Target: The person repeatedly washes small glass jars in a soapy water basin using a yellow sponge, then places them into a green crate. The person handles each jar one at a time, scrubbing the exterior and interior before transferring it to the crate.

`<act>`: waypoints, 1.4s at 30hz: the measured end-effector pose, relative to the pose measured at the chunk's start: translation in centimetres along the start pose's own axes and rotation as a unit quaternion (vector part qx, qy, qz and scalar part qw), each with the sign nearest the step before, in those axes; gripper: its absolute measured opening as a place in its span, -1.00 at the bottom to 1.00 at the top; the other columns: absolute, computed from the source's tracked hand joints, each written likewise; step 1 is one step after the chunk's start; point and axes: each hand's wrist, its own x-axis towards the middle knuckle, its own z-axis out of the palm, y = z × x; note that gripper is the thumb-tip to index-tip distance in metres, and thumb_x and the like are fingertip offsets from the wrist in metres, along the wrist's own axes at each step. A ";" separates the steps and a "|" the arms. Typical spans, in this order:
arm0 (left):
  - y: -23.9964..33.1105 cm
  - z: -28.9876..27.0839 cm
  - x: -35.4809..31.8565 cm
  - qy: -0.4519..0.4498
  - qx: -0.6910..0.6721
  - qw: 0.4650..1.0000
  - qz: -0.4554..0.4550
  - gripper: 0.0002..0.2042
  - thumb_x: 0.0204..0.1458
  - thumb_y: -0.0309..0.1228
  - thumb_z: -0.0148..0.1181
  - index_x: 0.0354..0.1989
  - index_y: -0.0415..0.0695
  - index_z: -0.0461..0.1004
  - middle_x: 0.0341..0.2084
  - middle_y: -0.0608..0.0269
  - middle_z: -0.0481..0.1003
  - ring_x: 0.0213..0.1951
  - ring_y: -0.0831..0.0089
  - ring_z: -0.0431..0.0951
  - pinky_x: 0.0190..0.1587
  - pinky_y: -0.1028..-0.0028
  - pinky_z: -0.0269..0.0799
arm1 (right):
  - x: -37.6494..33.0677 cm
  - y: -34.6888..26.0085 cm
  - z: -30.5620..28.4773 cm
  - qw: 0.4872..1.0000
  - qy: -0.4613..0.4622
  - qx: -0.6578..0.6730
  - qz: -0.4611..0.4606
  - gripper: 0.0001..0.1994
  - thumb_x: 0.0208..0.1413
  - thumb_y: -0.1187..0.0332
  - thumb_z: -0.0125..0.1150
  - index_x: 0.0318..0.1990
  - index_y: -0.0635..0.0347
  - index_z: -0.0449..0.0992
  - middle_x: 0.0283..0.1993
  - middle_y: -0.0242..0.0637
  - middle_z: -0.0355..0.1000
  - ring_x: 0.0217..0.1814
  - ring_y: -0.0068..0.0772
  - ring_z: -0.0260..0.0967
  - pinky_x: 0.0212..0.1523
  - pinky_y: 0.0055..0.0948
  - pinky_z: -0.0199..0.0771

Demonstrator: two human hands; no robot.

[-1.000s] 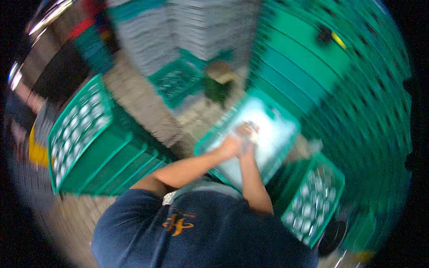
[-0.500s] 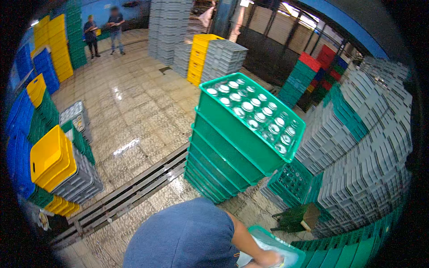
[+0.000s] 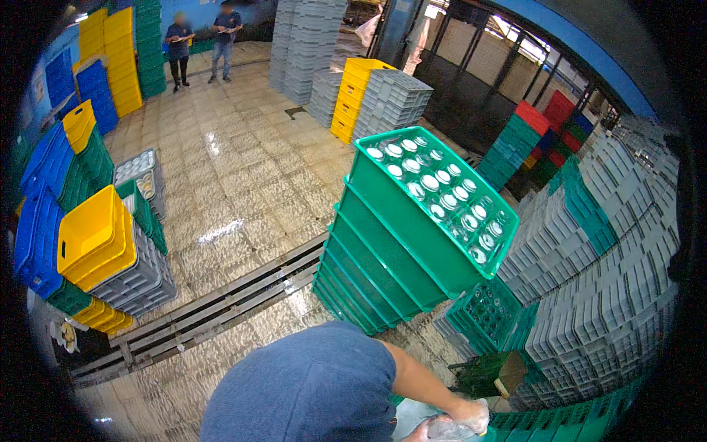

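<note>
At the lower edge, my left forearm in a blue sleeve reaches right and down to a pale-green tub [image 3: 414, 414] with whitish liquid. My left hand [image 3: 471, 415] is closed and wet with suds; what its fingers grip is hidden. Lower down, my right hand [image 3: 420, 432] shows in part, cut by the picture's edge, closed on a wet, clear glass jar [image 3: 444, 427]. The jar lies between both hands, over the tub. A small yellow patch by the left hand is too small to name.
Ahead stands a tall stack of green crates [image 3: 401, 243], the top one full of clear glass jars [image 3: 449, 199]. Grey crate stacks [image 3: 589, 295] line the right. A slatted floor channel [image 3: 221, 317] crosses left. Two people [image 3: 200, 46] stand far off near yellow crates [image 3: 121, 62].
The view has shifted, so the crates appear further right. My left hand has risen slightly rightward and looks sudsier. My right hand and the clear jar now show.
</note>
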 end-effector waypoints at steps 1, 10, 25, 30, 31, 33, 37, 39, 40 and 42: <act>-0.3 -0.6 0.8 -0.015 0.014 0.999 -0.037 -0.77 -0.04 -0.22 0.16 -0.50 -0.14 0.50 -0.49 -0.11 0.48 -0.46 0.03 0.45 -0.36 0.03 0.37 | 0.0 0.0 0.1 1.000 -0.001 -0.003 0.001 -0.31 0.25 -0.32 -0.20 0.37 -0.12 0.26 0.23 -0.29 0.39 0.14 -0.21 0.40 0.07 -0.03 0.50; 8.6 -1.2 -0.8 -0.202 0.071 0.968 -0.130 -0.70 0.14 -0.17 0.07 -0.11 -0.11 0.49 -0.12 -0.07 0.48 -0.09 0.00 0.46 -0.02 -0.01 0.36 | 0.8 -0.4 0.2 1.000 0.001 -0.008 0.018 -0.36 0.28 -0.26 -0.21 0.36 -0.13 0.28 0.20 -0.27 0.41 0.13 -0.23 0.41 0.06 0.01 0.49; -5.4 -0.4 -0.1 -0.099 -0.070 0.968 -0.219 -0.63 -0.04 -0.30 0.16 -0.03 -0.10 0.57 -0.03 0.00 0.54 0.01 0.10 0.53 0.02 0.15 0.44 | -6.1 -5.8 -9.6 0.969 0.044 0.213 -0.114 -0.43 0.31 -0.15 -0.13 0.31 -0.02 0.31 0.14 -0.22 0.44 0.11 -0.23 0.42 0.03 -0.01 0.50; -2.2 0.7 0.7 -0.021 0.003 0.963 -0.270 -0.69 0.28 -0.27 -0.14 -0.07 -0.08 0.55 -0.07 -0.02 0.54 -0.09 0.08 0.56 0.02 0.13 0.46 | -6.0 -7.9 -6.7 0.875 0.405 -0.070 -0.256 -0.28 0.00 0.07 0.41 0.24 0.27 0.28 0.17 -0.04 0.42 0.19 -0.05 0.38 0.09 -0.17 0.47; -0.4 1.9 0.3 -0.015 -0.235 0.857 -0.459 -0.69 0.28 -0.24 -0.11 -0.06 -0.11 0.52 -0.11 0.00 0.55 -0.12 0.09 0.56 -0.01 0.12 0.47 | -6.8 -8.2 -6.8 0.843 0.428 -0.144 -0.294 -0.26 -0.08 0.12 0.47 0.22 0.27 0.28 0.16 -0.01 0.41 0.18 -0.01 0.37 0.12 -0.14 0.45; 2.6 4.0 -1.1 0.054 -0.600 0.378 -0.703 -0.67 0.29 -0.17 -0.05 -0.04 -0.18 0.46 -0.19 0.03 0.56 -0.17 0.12 0.57 -0.07 0.11 0.48 | -8.8 -9.0 -8.3 0.751 0.465 -0.320 -0.343 -0.23 -0.20 0.19 0.54 0.18 0.27 0.29 0.13 0.03 0.42 0.18 0.06 0.37 0.14 -0.10 0.44; 4.5 5.3 -4.1 -0.047 -0.537 0.464 -0.703 -0.68 0.30 -0.22 -0.11 0.06 -0.08 0.46 -0.14 0.09 0.56 -0.20 0.25 0.59 -0.13 0.13 0.53 | -9.5 -9.7 -10.3 0.627 0.478 -0.502 -0.355 -0.21 -0.27 0.23 0.55 0.17 0.26 0.30 0.04 0.03 0.45 0.15 0.13 0.39 0.17 -0.05 0.44; 3.1 5.8 -5.3 -0.218 -0.451 0.497 -0.709 -0.68 0.30 -0.25 -0.12 0.08 -0.06 0.47 -0.15 0.08 0.57 -0.21 0.28 0.60 -0.15 0.19 0.55 | -9.7 -9.9 -11.2 0.624 0.507 -0.502 -0.318 -0.21 -0.26 0.23 0.55 0.17 0.26 0.30 0.01 0.02 0.48 0.10 0.08 0.45 0.14 -0.08 0.48; 2.2 6.3 -5.9 -0.235 -0.413 0.571 -0.669 -0.69 0.29 -0.25 -0.11 0.04 -0.07 0.49 -0.17 0.07 0.58 -0.22 0.26 0.61 -0.18 0.19 0.55 | -10.0 -9.9 -11.6 0.661 0.516 -0.444 -0.316 -0.22 -0.25 0.23 0.56 0.17 0.26 0.30 0.01 -0.01 0.49 0.07 0.02 0.48 0.11 -0.11 0.50; -0.8 7.9 -7.3 -0.265 -0.338 0.705 -0.565 -0.71 0.28 -0.27 -0.09 -0.03 -0.09 0.53 -0.21 0.05 0.61 -0.23 0.21 0.63 -0.24 0.20 0.56 | -11.1 -9.7 -12.0 0.739 0.529 -0.315 -0.273 -0.23 -0.23 0.23 0.57 0.17 0.26 0.31 -0.01 -0.06 0.52 0.00 -0.10 0.54 0.07 -0.17 0.55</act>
